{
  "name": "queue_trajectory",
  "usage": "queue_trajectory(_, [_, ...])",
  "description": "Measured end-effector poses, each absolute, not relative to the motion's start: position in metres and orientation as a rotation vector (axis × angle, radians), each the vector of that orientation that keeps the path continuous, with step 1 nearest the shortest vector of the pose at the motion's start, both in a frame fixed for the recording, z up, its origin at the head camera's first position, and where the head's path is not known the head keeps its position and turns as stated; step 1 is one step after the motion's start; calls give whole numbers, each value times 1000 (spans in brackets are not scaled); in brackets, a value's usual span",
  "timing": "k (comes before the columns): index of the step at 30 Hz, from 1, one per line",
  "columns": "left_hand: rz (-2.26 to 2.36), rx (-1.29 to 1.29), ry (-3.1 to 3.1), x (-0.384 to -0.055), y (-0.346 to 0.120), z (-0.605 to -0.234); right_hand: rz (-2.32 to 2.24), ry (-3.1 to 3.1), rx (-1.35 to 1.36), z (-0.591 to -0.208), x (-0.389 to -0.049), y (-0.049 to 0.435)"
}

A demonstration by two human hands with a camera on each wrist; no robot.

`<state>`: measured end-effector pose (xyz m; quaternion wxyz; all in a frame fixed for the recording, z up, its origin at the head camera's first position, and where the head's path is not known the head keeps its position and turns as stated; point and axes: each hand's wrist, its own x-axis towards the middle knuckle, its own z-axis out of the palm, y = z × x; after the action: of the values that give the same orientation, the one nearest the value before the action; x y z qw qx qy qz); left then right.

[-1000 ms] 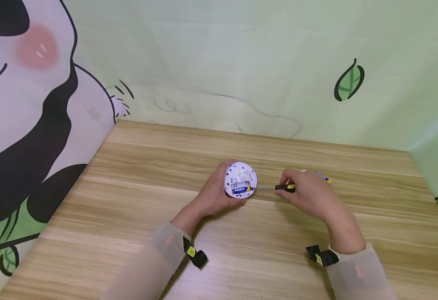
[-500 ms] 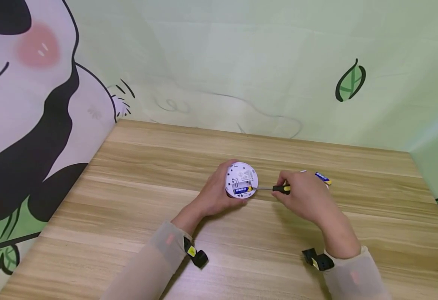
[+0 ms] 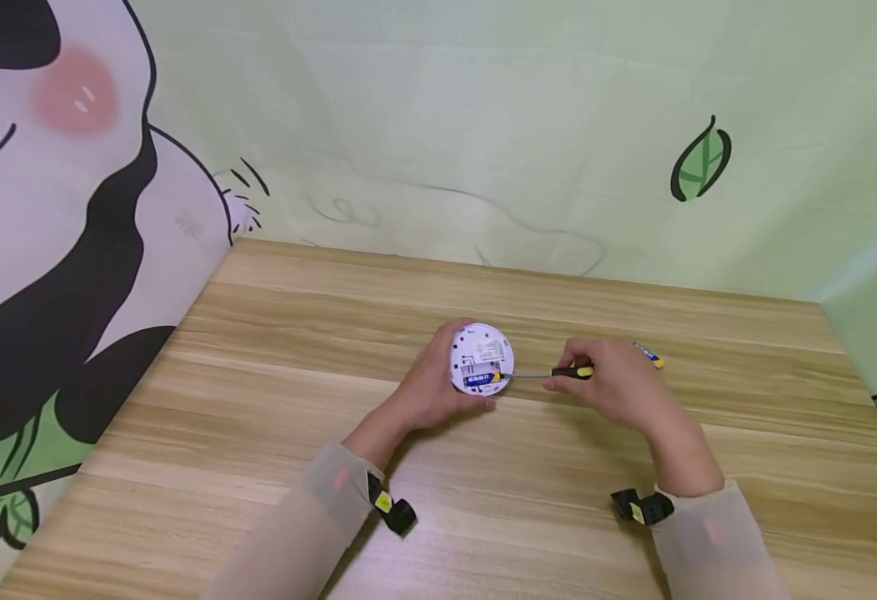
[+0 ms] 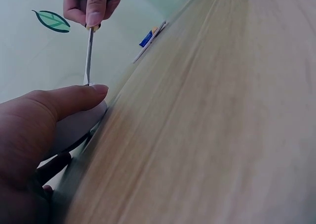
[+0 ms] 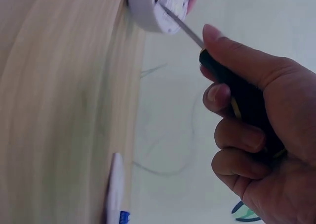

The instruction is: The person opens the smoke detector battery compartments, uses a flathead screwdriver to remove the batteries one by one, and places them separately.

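Observation:
My left hand (image 3: 438,383) grips a round white device (image 3: 476,337) by its rim, thumb on the near side and fingers behind. Its underside faces up, with an uncovered battery bay showing. In that bay lies a blue and yellow battery (image 3: 479,380). My right hand (image 3: 622,385) holds a screwdriver (image 3: 572,372) by its black and yellow handle, fingers curled round it in the right wrist view. The screwdriver's metal shaft (image 5: 185,27) points left, its tip right at the yellow end of the battery by the bay's edge.
Behind my right hand, a second blue and yellow battery (image 3: 648,356) lies by a flat white piece (image 5: 115,184), which the hand hides in the head view. The wooden table (image 3: 318,333) ends at a pale green wall (image 3: 438,125) with painted leaves and a panda.
The right hand with the screwdriver shifts slightly left, then back right. The tip stays by the battery's end, and the left hand keeps the device almost in place.

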<state>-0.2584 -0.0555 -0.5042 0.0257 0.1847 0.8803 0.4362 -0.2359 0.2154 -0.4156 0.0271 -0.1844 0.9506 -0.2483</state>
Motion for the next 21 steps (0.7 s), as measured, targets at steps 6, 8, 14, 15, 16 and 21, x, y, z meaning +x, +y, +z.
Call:
queue_trajectory(6, [1331,562,2721,-258,-56,-504,-903,2893,-526,-427,-242,224])
queue_trajectory(8, [1333,561,2719,-258,-56,-503,-927,2885,-502,-430,-244,226])
queue_trajectory(14, [1340,560,2720,-257,-56,-503,-930,2888,-476,-435,-247,229])
queue_trajectory(15, [1341,561,2719,-257,-56,-502,-927,2892,-475,-435,-247,230])
queue_trajectory(16, [1342,561,2718,-257,-56,-502,-920,2895,-478,-436,-247,230])
queue_trajectory(21, [1344,569,2718,-257,-56,-503,-883,2918,-490,-438,-247,230])
